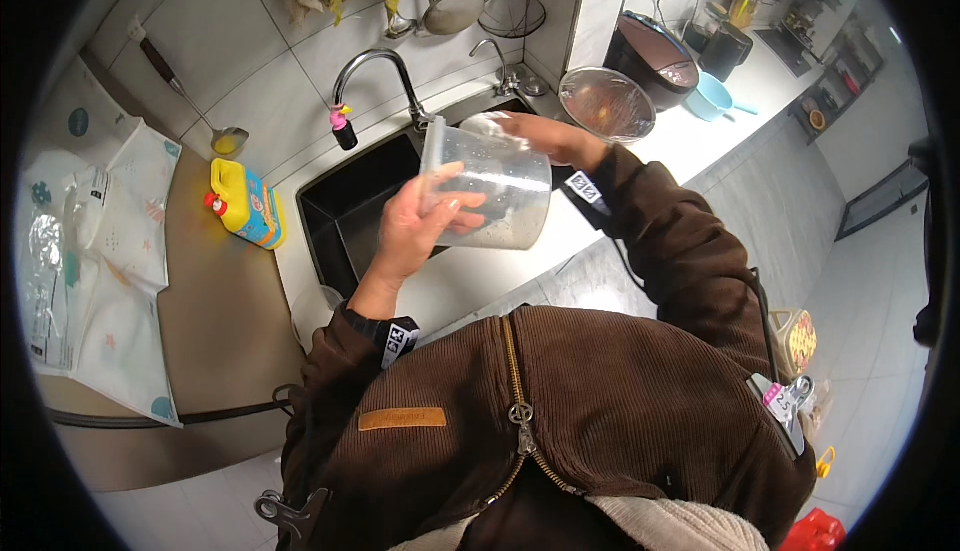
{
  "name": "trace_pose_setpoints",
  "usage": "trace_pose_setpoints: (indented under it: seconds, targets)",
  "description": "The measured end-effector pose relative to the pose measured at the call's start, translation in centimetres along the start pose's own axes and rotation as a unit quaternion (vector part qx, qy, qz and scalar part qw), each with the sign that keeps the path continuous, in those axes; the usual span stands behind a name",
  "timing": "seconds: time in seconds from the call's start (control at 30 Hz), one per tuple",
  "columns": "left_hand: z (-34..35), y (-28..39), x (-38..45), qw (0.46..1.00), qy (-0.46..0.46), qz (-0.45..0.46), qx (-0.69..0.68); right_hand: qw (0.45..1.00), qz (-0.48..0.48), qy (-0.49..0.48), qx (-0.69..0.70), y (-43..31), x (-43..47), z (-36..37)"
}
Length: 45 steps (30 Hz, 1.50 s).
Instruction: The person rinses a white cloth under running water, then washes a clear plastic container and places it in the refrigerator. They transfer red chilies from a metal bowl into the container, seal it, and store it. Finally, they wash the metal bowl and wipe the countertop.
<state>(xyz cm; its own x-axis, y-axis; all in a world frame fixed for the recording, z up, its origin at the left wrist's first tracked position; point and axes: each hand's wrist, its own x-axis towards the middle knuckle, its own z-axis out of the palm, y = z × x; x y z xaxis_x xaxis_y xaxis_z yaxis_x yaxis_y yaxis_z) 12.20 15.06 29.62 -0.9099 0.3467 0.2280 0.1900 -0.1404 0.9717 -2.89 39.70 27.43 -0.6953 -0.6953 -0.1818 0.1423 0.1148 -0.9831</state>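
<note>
A clear plastic container (499,183), with water drops on its wall, is tilted above the front edge of the sink. Its rim faces left. My left hand (412,224) grips it at the rim end. My right hand (551,136) is at the container's far side, holding a blurred whitish thing, perhaps a cloth (491,124), against or close to the wall. Below and behind the container lies the black sink basin (341,232), partly hidden by it. A curved chrome faucet (375,55) with a pink and black nozzle stands behind.
A yellow jug (244,206) with a red cap stands left of the sink. Another clear container (311,311) is beside my left forearm. To the right are a plastic-covered bowl (607,104), a rice cooker (652,59) and a light-blue pan (709,97). Strainers (454,10) hang behind.
</note>
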Motion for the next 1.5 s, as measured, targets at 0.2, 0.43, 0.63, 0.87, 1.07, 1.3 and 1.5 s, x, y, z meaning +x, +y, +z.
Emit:
trace_pose_setpoints:
  seconds: [0.2,0.43,0.63,0.87,1.07,1.3,1.5]
  targets:
    - [-1.8,1.2,3.3,0.939,0.194,0.060,-0.276,0.925,0.027,0.022,0.380,2.1,-3.4,2.3]
    - [2.1,-3.6,5.9,0.969,0.178,0.169,-0.018,0.806,-0.066,0.234,0.539,3.4,1.4,9.5]
    - [-0.1,-5.9,6.0,0.831,0.114,0.141,0.526,0.906,-0.122,0.217,0.343,0.9,-1.2,10.9]
    - [1.1,-7.4,5.7,0.758,0.007,0.166,0.630,0.928,-0.032,0.283,0.241,2.7,0.5,8.2]
    - [2.0,-7.9,1.5,0.797,-0.119,0.277,0.523,0.825,-0.164,0.538,-0.058,3.8,1.2,2.8]
    - [-2.5,-5.3,3.3,0.943,0.181,0.044,0.276,0.830,-0.176,0.482,-0.217,0.6,-0.5,2.3]
    - [-5.1,-5.1,5.4,0.967,0.233,-0.103,-0.009,0.903,-0.227,0.339,-0.139,1.2,0.7,4.3]
